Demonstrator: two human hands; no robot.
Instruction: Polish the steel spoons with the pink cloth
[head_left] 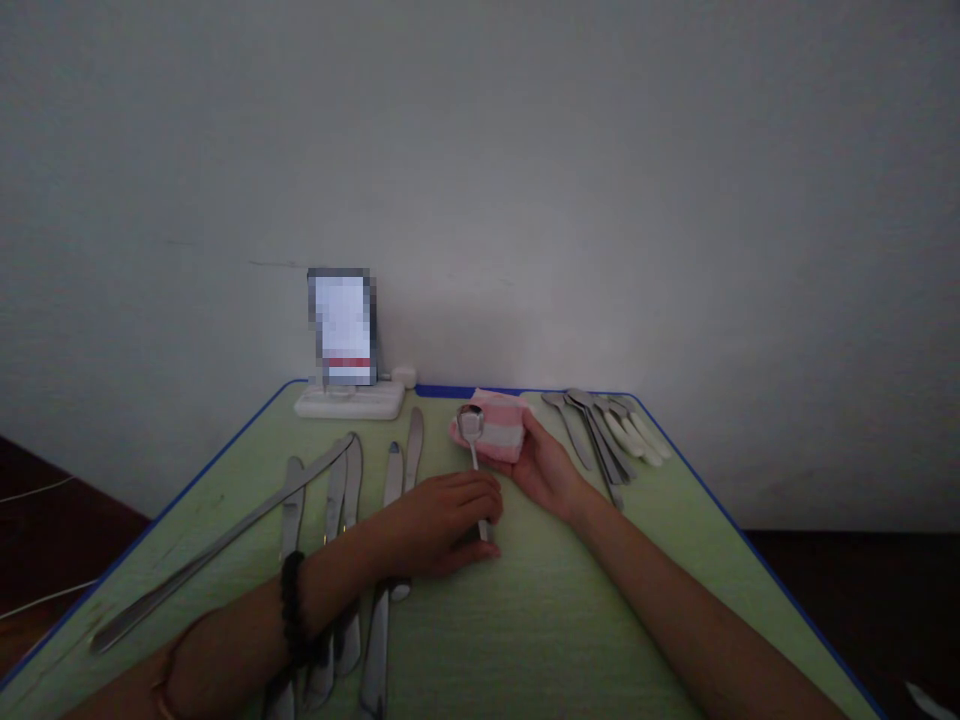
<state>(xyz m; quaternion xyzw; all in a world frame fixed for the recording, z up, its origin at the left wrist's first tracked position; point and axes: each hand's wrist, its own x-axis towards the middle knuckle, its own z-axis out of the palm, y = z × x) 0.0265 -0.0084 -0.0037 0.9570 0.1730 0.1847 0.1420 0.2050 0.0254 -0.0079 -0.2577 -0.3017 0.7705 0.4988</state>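
My left hand (457,515) is closed around the handle of a metal spoon (471,422), whose bowl points away from me. A folded pink-and-white cloth (501,425) is gripped in my right hand (546,462), just behind and to the right of the spoon. The bowl overlaps the cloth's left part in view; whether they touch I cannot tell. Beneath and beside my left forearm lie several table knives (352,500), partly hidden by the arm. Several spoons (592,430), some with white handles (637,435), lie in a group beyond my right wrist.
A lit phone (343,325) stands on a white stand (350,402) at the back left, beside a small white plug-like piece (405,377). One long metal utensil (225,540) lies diagonally across the left side. The green table (570,610) has a blue edge and meets a grey wall (525,200).
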